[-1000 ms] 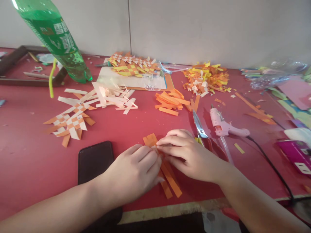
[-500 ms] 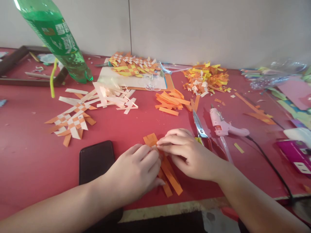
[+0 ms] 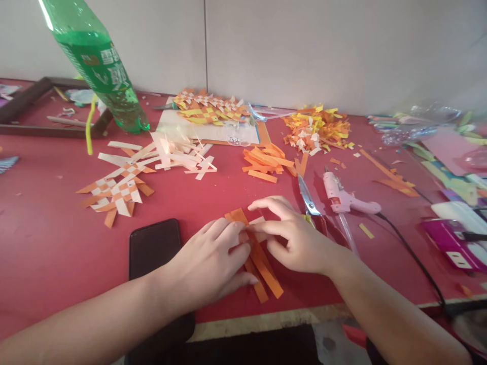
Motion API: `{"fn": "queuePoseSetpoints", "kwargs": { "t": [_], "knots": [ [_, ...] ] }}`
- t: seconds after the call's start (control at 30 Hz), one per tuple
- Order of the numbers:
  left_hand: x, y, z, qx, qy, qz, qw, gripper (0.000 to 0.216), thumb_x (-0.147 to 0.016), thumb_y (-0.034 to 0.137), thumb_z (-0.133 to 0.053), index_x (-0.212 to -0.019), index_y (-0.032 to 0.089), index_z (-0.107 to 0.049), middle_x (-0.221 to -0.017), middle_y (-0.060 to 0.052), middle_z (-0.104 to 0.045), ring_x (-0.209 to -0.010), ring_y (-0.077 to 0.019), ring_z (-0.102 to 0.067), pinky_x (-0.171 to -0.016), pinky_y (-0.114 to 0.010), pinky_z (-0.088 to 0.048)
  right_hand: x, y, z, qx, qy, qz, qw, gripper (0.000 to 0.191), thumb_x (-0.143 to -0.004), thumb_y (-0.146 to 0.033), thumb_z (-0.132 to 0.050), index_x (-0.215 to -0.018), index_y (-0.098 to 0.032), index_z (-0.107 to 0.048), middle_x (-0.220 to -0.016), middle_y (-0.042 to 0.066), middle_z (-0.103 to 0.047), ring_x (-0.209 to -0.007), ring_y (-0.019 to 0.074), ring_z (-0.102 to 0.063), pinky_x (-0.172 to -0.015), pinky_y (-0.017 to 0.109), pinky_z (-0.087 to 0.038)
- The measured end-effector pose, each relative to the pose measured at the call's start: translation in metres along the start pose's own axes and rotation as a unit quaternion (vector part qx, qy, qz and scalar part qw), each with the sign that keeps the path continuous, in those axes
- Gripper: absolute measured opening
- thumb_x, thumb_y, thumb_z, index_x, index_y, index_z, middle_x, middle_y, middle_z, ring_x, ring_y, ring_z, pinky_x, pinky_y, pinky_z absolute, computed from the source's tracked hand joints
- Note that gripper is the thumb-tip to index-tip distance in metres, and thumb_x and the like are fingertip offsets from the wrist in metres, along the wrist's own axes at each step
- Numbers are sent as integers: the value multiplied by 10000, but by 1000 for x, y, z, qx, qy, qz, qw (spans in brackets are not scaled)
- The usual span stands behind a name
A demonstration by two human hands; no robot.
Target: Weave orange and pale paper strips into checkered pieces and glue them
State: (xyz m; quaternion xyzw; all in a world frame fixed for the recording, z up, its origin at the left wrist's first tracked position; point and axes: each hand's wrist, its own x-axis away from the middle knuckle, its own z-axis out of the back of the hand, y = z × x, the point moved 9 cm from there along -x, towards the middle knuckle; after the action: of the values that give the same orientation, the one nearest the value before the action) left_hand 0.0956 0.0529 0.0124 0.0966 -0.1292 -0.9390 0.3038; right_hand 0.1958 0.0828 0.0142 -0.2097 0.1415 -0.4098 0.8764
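Observation:
My left hand (image 3: 213, 261) lies palm down on a small bunch of orange paper strips (image 3: 266, 268) near the front edge of the red table (image 3: 45, 243), fingers stretched over them. My right hand (image 3: 292, 235) meets it from the right, its fingertips pinching a pale strip (image 3: 257, 221) laid across the orange ones. The strips' far ends poke out beyond both hands; the middle is hidden under my fingers.
A black phone (image 3: 154, 246) lies left of my left hand. Scissors (image 3: 308, 195) and a pink glue gun (image 3: 342, 195) with its black cord lie to the right. Woven mats (image 3: 116, 192), loose strip piles (image 3: 264, 159), paper scraps (image 3: 317, 126) and a tilted green bottle (image 3: 99, 66) sit farther back.
My right hand's fingers have lifted and spread a little, showing a pale strip across the orange ones. The view has shifted slightly; my left hand stays pressed on the strips.

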Motion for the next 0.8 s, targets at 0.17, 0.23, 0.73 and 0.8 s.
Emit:
{"fn": "queuePoseSetpoints", "kwargs": {
  "t": [0.17,0.23,0.73,0.8],
  "knots": [
    [1,-1,2,-11,17,-10,1000,365,-914,486,-563,-997,149,-679,-1248,-175,-590,-1010,-324,-604,-861,-510,-563,0,1,-1,17,-8,-5,1000,387,-736,-37,-498,-1028,-203,-692,-1298,121,-497,-1291,274,-410,-1056,469,-443],
    [1,0,3,-14,24,-18,999,353,-913,476,-569,-995,151,-679,-1205,-171,-612,-989,-318,-607,-841,-499,-571,-2,1,-1,19,-9,-4,1000,395,-731,-36,-499,-1044,-197,-679,-1288,123,-499,-1286,275,-404,-1069,476,-427],
    [4,9,2,-61,39,-54,996,538,-894,611,-512,-1070,128,-672,-1121,-151,-671,-968,-306,-624,-850,-466,-580,3,3,40,21,128,20,991,404,-792,-75,-489,-1117,-248,-656,-1276,88,-545,-1260,253,-471,-1080,484,-408],
    [4,10,2,-76,38,-61,995,571,-874,622,-539,-1106,117,-669,-1180,-163,-666,-999,-316,-625,-862,-464,-579,15,15,69,43,200,-36,978,333,-840,-134,-510,-1113,-267,-648,-1235,68,-597,-1210,239,-534,-1063,456,-425]
  ]
}}
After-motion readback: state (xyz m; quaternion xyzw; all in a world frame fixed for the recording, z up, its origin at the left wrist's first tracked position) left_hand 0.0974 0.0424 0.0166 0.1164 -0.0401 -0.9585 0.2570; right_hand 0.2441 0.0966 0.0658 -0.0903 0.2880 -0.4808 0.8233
